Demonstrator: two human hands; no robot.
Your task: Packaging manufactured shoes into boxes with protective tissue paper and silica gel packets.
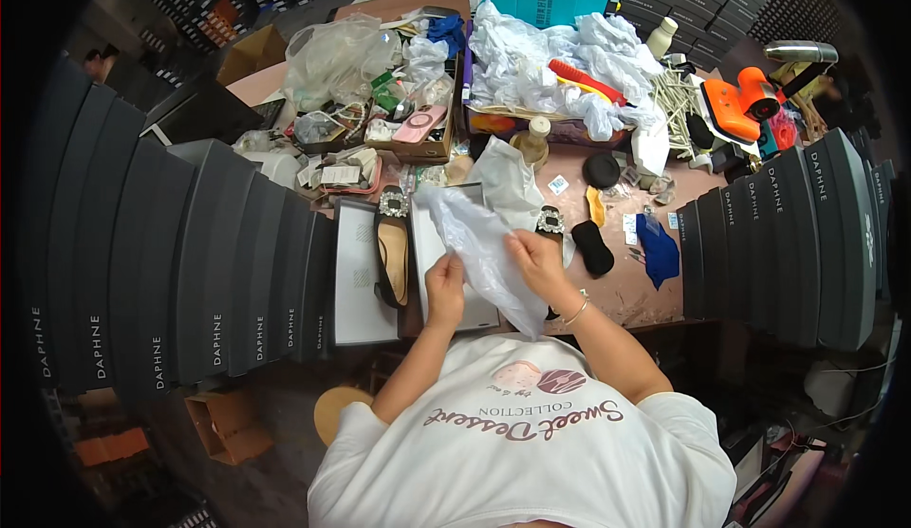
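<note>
Cluttered worktop spreads around the fingers.
A capped bottle stands ahead of them, a pink case farther off to the left; blue cloth lies to the right, an orange device beyond.

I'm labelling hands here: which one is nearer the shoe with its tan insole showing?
Left. The left hand is just right of the shoe; the right hand is farther right, both holding the white sheet.

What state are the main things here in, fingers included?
White sheet: creased, held up
Left fingers: closed on the sheet
Right fingers: closed on the sheet
Black shoe: empty
Second black shoe: partly hidden
Shoebox: open
Clear bottle: capped
Blue cloth: crumpled
Carton: open, filled with crumpled wrapping
</note>
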